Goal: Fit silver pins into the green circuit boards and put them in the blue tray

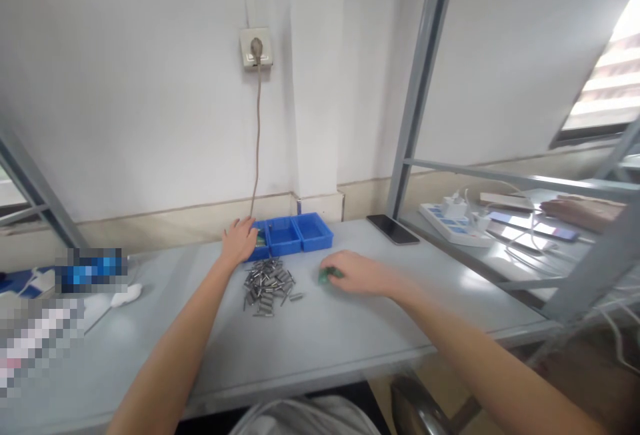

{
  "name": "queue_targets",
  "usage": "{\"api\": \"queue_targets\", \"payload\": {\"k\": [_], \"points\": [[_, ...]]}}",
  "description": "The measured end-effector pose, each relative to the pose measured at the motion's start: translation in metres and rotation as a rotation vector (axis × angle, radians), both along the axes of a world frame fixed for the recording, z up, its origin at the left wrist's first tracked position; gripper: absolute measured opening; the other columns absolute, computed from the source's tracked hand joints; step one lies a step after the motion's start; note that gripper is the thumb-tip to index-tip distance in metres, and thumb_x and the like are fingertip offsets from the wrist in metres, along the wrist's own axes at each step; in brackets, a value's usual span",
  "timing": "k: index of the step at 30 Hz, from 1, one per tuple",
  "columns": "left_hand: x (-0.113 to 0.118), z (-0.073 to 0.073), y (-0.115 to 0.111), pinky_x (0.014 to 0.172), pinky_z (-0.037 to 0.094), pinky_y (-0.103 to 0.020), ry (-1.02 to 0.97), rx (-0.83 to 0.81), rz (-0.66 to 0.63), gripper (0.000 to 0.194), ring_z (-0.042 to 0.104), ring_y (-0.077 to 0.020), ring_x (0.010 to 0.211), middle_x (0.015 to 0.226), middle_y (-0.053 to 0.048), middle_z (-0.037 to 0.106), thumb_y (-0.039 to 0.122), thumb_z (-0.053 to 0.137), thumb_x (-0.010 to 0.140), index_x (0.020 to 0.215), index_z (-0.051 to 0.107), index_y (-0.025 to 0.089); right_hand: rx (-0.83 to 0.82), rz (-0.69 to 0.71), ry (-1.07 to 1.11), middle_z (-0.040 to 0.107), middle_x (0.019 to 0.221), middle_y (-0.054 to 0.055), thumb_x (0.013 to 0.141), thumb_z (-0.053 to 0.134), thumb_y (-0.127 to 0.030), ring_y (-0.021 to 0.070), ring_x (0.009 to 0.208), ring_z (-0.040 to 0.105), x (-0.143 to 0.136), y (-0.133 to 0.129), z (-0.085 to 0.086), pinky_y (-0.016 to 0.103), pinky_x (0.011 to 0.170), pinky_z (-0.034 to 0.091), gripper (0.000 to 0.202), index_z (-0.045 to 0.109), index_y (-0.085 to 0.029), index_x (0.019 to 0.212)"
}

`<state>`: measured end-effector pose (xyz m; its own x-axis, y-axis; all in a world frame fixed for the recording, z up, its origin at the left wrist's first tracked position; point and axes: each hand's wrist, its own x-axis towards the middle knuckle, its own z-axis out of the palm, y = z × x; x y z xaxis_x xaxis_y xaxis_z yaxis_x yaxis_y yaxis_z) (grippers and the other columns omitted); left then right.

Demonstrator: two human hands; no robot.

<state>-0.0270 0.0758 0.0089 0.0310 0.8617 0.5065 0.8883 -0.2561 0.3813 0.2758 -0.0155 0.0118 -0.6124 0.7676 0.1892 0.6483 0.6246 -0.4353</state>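
Observation:
My left hand (pixel 240 240) rests over the left edge of the leftmost blue bin (pixel 259 253), its fingers stretched out and apart. Green and yellowish items, too small to name, show inside that bin beside my thumb. My right hand (pixel 357 273) is low over the table, right of the bins, with fingers closed on a small green item (pixel 325 277) that is partly hidden and blurred. Between my hands lies a loose pile of small metal pins (pixel 270 281), in front of the bins. The middle bin (pixel 285 248) and right bin (pixel 317 243) join the left one in a row.
A black phone (pixel 393 229) lies at the back right of the grey table (pixel 320 341). Grey metal posts (pixel 417 88) rise behind. A power strip (pixel 455 225) with cables is on the neighbouring table. A white mouse (pixel 127 295) sits at left. Beyond the right post, another person's arm (pixel 575 211) shows.

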Motion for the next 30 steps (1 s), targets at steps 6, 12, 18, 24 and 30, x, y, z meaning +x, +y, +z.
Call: {"api": "queue_targets", "payload": {"k": [6,12,18,24,30], "points": [[-0.002,0.012,-0.031,0.096,0.044,-0.037,-0.300,0.275,-0.050,0.036,0.060,-0.0243,0.104,0.105,-0.010,0.069,0.031,0.039,0.089,0.099,0.070,0.017,0.037,-0.005,0.328,0.071,0.100,0.005,0.081,0.058,-0.027,0.0234,0.090,0.062,-0.023,0.016,0.028,0.035,0.080,0.048,0.020,0.074,-0.023,0.094],[0.010,0.005,-0.057,0.078,0.048,-0.031,-0.491,0.014,-0.334,0.041,0.063,-0.0218,0.083,0.089,-0.007,0.072,0.049,0.047,0.088,0.096,0.072,0.017,-0.396,0.021,0.829,0.068,0.094,0.005,0.075,0.067,-0.035,0.0197,0.086,0.062,-0.069,0.046,0.025,0.034,0.072,0.056,0.024,0.069,-0.019,0.092],[0.034,-0.003,-0.068,0.066,0.043,-0.026,-0.466,-0.061,-0.376,0.029,0.057,-0.0169,0.070,0.076,-0.003,0.067,0.046,0.063,0.079,0.085,0.070,0.018,-0.415,-0.062,1.129,0.068,0.095,0.006,0.064,0.076,-0.045,0.0216,0.089,0.062,-0.092,0.056,-0.009,0.033,0.070,0.056,0.040,0.066,-0.019,0.093],[0.042,-0.013,-0.067,0.056,0.033,-0.023,-0.481,-0.083,-0.395,0.031,0.044,-0.0116,0.059,0.060,0.003,0.052,0.044,0.059,0.081,0.071,0.062,0.015,-0.413,-0.049,1.078,0.068,0.088,0.004,0.067,0.073,-0.047,0.0172,0.079,0.060,-0.092,0.050,-0.022,0.027,0.063,0.050,0.039,0.067,-0.018,0.092],[0.042,-0.010,-0.065,0.059,0.037,-0.023,-0.593,-0.129,-0.428,0.031,0.046,-0.0119,0.061,0.063,0.002,0.053,0.044,0.058,0.080,0.071,0.057,0.015,-0.350,-0.009,0.989,0.060,0.068,0.000,0.070,0.069,-0.052,0.0130,0.061,0.053,-0.093,0.050,-0.021,0.027,0.059,0.044,0.037,0.066,-0.017,0.082]]}}
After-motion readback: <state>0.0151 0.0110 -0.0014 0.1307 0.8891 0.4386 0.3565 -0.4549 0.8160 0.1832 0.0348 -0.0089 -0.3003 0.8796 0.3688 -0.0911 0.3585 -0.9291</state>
